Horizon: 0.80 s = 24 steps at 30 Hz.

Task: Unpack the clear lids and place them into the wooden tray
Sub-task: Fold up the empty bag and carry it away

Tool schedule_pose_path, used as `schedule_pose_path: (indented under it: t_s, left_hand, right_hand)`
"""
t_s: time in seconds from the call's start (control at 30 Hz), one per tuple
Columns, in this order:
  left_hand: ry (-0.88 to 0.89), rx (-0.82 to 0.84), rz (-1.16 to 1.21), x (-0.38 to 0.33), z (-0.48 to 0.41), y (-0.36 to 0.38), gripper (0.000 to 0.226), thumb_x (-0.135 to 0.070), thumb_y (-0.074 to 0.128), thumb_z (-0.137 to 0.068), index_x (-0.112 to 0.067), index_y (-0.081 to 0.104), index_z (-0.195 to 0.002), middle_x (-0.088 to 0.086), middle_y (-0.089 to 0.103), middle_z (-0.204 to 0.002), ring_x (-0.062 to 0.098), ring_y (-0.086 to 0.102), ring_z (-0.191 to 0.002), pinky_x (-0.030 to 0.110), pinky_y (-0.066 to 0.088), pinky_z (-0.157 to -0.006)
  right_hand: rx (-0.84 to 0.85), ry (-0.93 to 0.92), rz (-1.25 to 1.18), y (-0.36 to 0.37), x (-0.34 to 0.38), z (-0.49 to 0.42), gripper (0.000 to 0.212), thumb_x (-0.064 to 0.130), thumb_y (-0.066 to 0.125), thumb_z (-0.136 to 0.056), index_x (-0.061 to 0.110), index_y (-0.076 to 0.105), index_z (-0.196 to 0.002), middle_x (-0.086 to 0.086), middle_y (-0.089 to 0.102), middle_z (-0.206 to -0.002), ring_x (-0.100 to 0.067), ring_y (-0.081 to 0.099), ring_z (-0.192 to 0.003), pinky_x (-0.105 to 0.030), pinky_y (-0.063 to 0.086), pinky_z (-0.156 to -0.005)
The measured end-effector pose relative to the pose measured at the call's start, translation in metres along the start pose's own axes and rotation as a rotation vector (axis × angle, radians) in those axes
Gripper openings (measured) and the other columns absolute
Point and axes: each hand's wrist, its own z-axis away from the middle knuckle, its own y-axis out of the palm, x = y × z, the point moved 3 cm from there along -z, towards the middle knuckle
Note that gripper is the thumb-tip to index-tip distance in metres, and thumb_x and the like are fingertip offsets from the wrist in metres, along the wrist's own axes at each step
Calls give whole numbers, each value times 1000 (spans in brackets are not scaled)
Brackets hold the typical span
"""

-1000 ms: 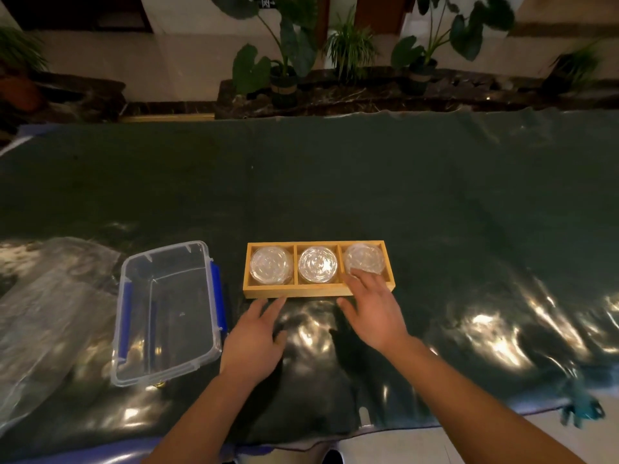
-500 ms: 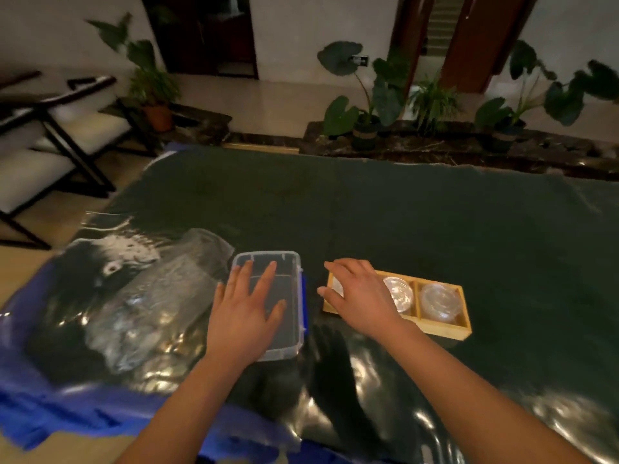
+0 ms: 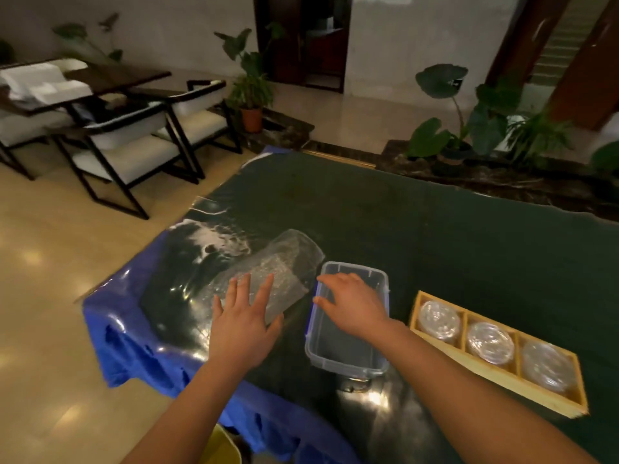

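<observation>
Lids (image 3: 490,343) sit one to each compartment of the wooden tray (image 3: 435,344) — three clear lids, three compartments, none left bare. That tray lies off to the right of the right hand (image 3: 355,304), well apart from it, its long axis running away from that wrist toward the near right; the left hand (image 3: 243,321) is farther off again. Both hands are spread flat with loose fingers and grasp nothing: the right one hovers over the clear plastic bin (image 3: 346,354), which looks empty, and the left one hovers over the crumpled clear wrapping (image 3: 278,266) just ahead of its fingertips. One bin, one sheet of wrapping, one tray. By my reading the unpacking is done — anything left concerns the wrapping and the bin, each nearest its own hand.
</observation>
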Motion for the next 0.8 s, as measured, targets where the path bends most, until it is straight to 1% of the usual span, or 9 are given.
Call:
schedule_pose_path:
  t_s: [0.2,0.27,0.33,0.4,0.47,0.57,0.63,0.7,0.8]
  left_hand:
    - [-8,92,-146,37,-7,36,91,-59,67,-84,-33,25,-160,17,26,-167,45,15,-154,71,13,-119]
    - [-4,181,-219,48,-15,50,99,-56,72,-82,-36,17,-162,17,15,-170,48,6,-155,72,6,-119]
    - [-6,239,-242,59,-21,61,90,-40,68,-92,-36,11,-162,17,10,-171,48,5,-155,69,11,-121]
    - [27,216,-209,68,-27,64,77,-17,66,-92,-31,31,-159,21,28,-165,49,25,-150,65,31,-115]
    - [108,165,-134,73,-31,59,64,-2,76,-77,-20,64,-137,24,57,-144,48,55,-130,61,53,-94]
    - [185,8,-58,79,-33,46,54,5,89,-59,-12,78,-109,18,75,-115,39,75,-98,49,61,-66]
    - [230,-124,9,84,-32,34,48,8,86,-62,-10,79,-106,15,77,-109,34,77,-88,43,61,-61]
    - [287,-245,22,93,-29,21,41,5,69,-72,-10,79,-110,15,76,-113,34,77,-90,42,60,-65]
    - [313,-344,-85,108,-26,-2,51,-3,55,-74,-8,75,-120,21,73,-122,37,76,-89,44,59,-69]
  right_hand:
    - [115,-9,12,40,20,-37,46,40,56,-94,23,53,-136,-7,60,-133,-31,54,-122,-44,49,-97]
    - [136,-29,33,51,23,-51,49,36,59,-93,22,52,-139,-6,57,-137,-31,54,-123,-44,49,-99]
    - [143,-59,55,61,24,-66,55,32,63,-90,23,48,-142,-3,52,-143,-31,52,-124,-44,48,-100]
    - [153,-87,84,68,25,-79,61,29,67,-89,24,45,-145,0,46,-149,-31,49,-127,-44,47,-103]
    - [168,-131,136,74,26,-88,68,28,70,-86,27,40,-147,2,40,-154,-29,43,-132,-45,46,-104]
    - [123,-225,266,80,27,-92,73,32,76,-80,29,43,-145,4,44,-152,-28,40,-130,-45,46,-101]
    - [28,-283,313,75,30,-92,51,35,73,-82,28,59,-131,6,61,-133,-25,48,-121,-42,45,-94]
    - [-110,-346,324,64,34,-90,20,31,67,-86,26,72,-105,8,71,-105,-25,54,-109,-39,44,-85]
    - [-265,-386,252,40,37,-82,6,21,72,-82,23,73,-87,6,72,-89,-23,61,-98,-38,45,-86]
